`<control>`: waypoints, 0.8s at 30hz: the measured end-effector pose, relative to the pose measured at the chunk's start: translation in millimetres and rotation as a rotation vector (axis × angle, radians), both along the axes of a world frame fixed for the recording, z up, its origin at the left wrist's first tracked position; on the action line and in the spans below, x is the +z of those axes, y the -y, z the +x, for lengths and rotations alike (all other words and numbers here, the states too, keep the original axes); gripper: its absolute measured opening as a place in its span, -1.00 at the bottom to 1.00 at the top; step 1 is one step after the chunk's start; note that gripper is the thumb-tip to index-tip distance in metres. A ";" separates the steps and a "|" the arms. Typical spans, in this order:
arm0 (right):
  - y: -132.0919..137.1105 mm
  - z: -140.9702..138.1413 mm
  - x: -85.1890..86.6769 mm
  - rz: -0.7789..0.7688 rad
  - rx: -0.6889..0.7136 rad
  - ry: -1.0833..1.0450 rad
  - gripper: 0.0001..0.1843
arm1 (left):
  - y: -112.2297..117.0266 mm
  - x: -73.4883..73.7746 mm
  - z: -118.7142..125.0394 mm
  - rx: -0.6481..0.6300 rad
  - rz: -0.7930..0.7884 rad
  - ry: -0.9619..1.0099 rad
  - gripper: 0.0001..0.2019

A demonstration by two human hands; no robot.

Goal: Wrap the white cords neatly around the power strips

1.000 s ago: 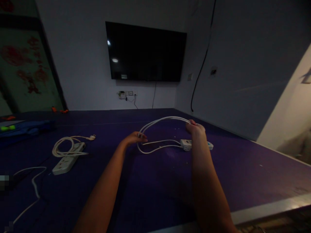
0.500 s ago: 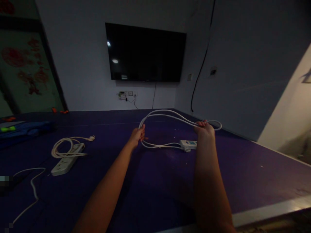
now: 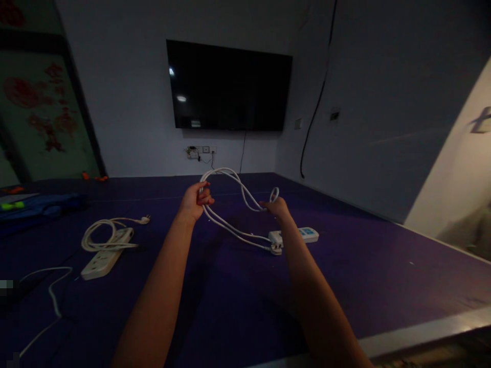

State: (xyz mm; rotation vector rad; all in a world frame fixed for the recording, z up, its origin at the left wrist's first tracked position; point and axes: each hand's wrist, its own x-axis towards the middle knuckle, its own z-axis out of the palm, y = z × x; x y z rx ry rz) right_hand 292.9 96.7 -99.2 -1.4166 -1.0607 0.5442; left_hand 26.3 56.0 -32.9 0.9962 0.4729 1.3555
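Observation:
A doubled white power cord [image 3: 231,174] arches above the purple surface between my two hands. My left hand [image 3: 196,198] is closed round the cord, with two strands running down from it to the right. My right hand [image 3: 276,205] grips the other end of the bend, and a small loop of cord sticks up above its fingers. Below the right wrist lies a white power strip [image 3: 310,234] with a blue label, its middle partly hidden by my forearm. The plug [image 3: 275,250] rests against the strip's near left side.
A second power strip [image 3: 100,263] with a coiled cord [image 3: 89,236] lies at left. A loose white cable [image 3: 53,296] is nearer me. Dark blue cloth [image 3: 57,205] lies at the far left. A television [image 3: 230,84] hangs on the wall; a black cable [image 3: 315,112] dangles at right.
Both hands have moved left with the cord, the right one further, so they are closer together. The power strip has shifted slightly left, and its plug end now shows more.

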 end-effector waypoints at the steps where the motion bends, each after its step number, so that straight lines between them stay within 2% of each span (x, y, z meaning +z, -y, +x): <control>1: -2.7 -7.2 -6.1 -0.032 0.032 0.034 -0.74 | 0.9 0.3 2.2 0.039 0.021 0.006 -0.86; 4: -5.8 -26.9 -17.6 -0.065 0.109 0.119 -0.67 | 2.5 -0.4 10.7 0.145 0.073 0.042 -0.88; 6: -3.6 -37.1 -18.9 -0.039 0.112 0.202 -0.40 | 2.3 -1.4 16.0 0.203 0.074 0.090 -0.90; 8: 0.9 -45.4 -17.5 -0.022 0.036 0.393 -0.13 | 1.1 -2.6 20.2 0.224 0.052 0.158 -0.92; 10: 6.1 -52.7 -16.0 -0.023 -0.078 0.641 -0.01 | -1.0 -4.0 23.7 0.198 0.028 0.232 -0.90; 13: 12.4 -61.3 -15.9 0.003 -0.156 0.885 -0.03 | -4.5 -6.7 28.0 0.169 0.016 0.315 -0.83; 16: 15.3 -64.8 -15.7 0.092 -0.097 0.944 -0.12 | -6.7 -9.7 30.6 0.203 0.000 0.303 -0.75; 20: 14.9 -65.3 -6.7 0.298 0.103 0.778 -0.31 | -4.7 -14.1 30.1 0.135 0.038 0.105 -0.67; 24: 16.2 -65.4 11.9 0.534 0.237 0.564 -0.52 | -1.4 -16.6 24.4 0.066 0.101 -0.082 -0.65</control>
